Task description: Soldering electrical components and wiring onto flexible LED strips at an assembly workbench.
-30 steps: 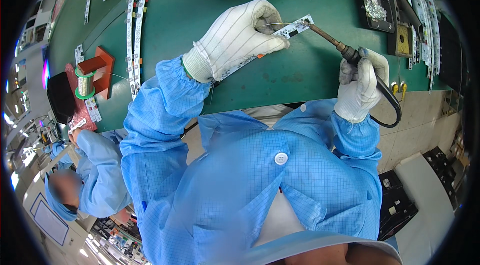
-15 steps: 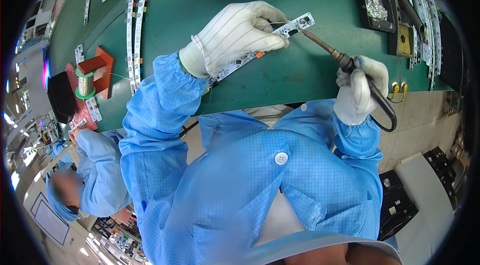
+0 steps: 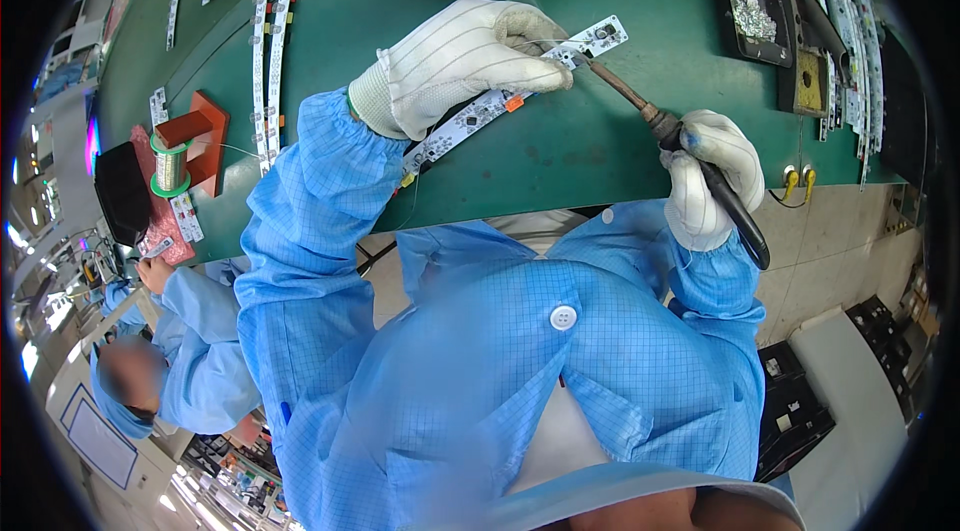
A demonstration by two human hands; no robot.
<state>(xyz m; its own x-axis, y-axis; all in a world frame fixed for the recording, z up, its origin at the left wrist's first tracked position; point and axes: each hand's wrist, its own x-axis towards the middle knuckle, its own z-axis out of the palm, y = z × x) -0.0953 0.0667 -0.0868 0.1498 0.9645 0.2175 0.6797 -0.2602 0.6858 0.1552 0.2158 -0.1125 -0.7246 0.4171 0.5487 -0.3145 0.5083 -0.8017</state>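
Note:
My left hand (image 3: pixel 455 61), in a white striped glove, is closed in a pinch on a thin solder wire (image 3: pixel 546 41) over a narrow white circuit board strip (image 3: pixel 465 125). The strip slants across the green bench beneath my fingers, with an orange connector and small dark parts on it. My right hand (image 3: pixel 715 171), also gloved, grips the black handle of a soldering iron (image 3: pixel 632 99). The iron's tip meets or nearly meets the strip just right of my left fingertips. Exact contact there is too small to tell.
A solder spool (image 3: pixel 170 169) stands by a red-brown holder (image 3: pixel 205 156) at left. Several board strips (image 3: pixel 268 71) lie beyond it. At right are a black tray of solder scraps (image 3: pixel 752 16), an iron stand with sponge (image 3: pixel 808 81) and stacked strips. A co-worker (image 3: pixel 190 351) sits at left.
The soldering iron and my right hand have moved left, bringing the tip further in along the strip. My left hand has shifted slightly left, and more of the strip shows below it.

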